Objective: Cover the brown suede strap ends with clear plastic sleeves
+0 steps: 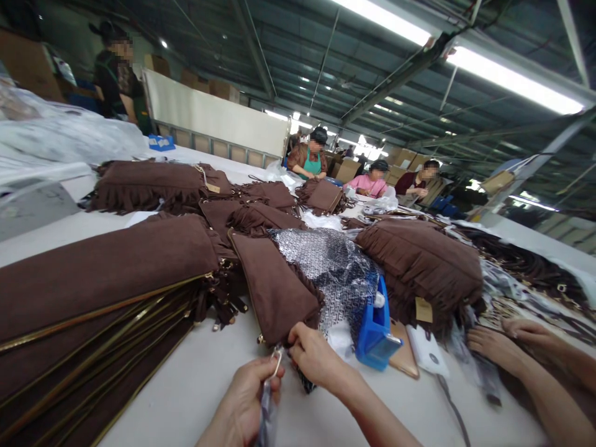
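My left hand [246,397] is closed around a narrow strip wrapped in clear plastic [266,415], with a white cord loop [277,359] at its top by the thumb. Close beside it, my right hand [319,360] has its fingers pinched together at the near end of a brown fringed pouch [274,288]; what the fingertips hold is hidden. The pouch lies flat, gold zip along its left edge, its far end near a stack of brown zipped pouches [107,254]. Black-and-silver patterned wrapping [333,267] lies crumpled behind the right hand.
A blue tape dispenser [375,335], a gold phone [404,354] and a white device with a cable [427,351] lie to the right. A brown fringed pile [423,261] stands behind them. A co-worker's hands [500,347] work at far right. Other people sit across the table.
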`<state>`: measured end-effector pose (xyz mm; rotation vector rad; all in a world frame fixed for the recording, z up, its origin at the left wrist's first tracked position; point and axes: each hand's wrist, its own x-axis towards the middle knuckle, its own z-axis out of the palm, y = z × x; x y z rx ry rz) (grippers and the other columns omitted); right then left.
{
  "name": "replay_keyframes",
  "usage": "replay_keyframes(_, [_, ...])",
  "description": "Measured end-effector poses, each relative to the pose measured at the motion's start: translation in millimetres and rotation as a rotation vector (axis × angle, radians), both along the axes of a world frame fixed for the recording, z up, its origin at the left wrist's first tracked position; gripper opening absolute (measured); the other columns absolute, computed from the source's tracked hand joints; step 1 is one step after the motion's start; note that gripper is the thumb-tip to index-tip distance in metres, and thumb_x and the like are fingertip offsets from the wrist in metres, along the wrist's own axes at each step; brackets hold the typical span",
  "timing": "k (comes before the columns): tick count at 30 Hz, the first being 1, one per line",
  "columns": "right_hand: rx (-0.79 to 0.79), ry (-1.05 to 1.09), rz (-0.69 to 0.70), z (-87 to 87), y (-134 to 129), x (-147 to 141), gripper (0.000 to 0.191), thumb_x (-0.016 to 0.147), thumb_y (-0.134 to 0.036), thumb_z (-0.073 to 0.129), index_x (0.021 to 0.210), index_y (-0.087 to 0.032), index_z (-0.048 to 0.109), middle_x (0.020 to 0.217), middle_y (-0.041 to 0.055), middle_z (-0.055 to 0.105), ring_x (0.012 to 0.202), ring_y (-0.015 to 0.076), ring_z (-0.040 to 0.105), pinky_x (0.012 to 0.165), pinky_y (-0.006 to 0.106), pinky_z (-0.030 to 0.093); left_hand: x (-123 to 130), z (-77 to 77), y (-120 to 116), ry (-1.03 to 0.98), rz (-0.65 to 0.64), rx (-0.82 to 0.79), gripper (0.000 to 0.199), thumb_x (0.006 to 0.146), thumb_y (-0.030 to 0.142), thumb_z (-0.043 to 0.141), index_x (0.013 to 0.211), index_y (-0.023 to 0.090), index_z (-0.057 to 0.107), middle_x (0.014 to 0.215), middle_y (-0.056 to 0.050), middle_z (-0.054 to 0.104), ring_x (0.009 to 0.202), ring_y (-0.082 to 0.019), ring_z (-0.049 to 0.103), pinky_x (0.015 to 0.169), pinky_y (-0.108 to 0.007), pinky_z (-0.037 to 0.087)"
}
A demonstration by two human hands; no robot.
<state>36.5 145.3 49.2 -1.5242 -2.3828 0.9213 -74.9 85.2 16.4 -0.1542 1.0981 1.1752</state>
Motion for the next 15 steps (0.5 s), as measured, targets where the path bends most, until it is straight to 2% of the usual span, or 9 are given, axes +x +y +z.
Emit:
replay_keyframes(5, [-0.112,0.163,-0.088,-11.8,-6,0,0.017,0.068,-0.005,0.043,0.075,-0.018,0.052,0.061,-0.0021,0.054,0.058,0.0113,0.049,0.054,0.020,0.032,-2,1.5,-1,-0.153,-0.022,-0.026,0.017,0.079,0.007,0.049,0.063,0.010,0.052,0.045,0.003,0.047,0.029,-0.003,0.037,0.031,-0.013,0.032])
replay_keyframes(10, [-0.346,0.389,-0.193,-28.3,-8,-4,0.017,0.065,-0.004,0.039,0.072,-0.019,0.045,0.052,-0.0062,0.050,0.044,0.0086,0.046,0.044,0.019,0.033,-1,-0.4,0,-0.282,-0.022,0.029,0.017,0.083,0.007,0.045,0.067,0.009,0.050,0.049,0.004,0.045,0.030,0.001,0.033,0.032,-0.010,0.028])
replay_keyframes(15, [-0.468,0.617,-0.309,-31.9,-14,-12,0.011,0.061,-0.010,0.044,0.068,-0.019,0.045,0.051,-0.0075,0.047,0.043,0.0073,0.042,0.042,0.018,0.029,-1,5.3,0,-0.343,-0.038,0.029,0.022,0.087,0.008,0.038,0.068,0.009,0.049,0.049,0.004,0.043,0.031,0.001,0.032,0.032,-0.009,0.027])
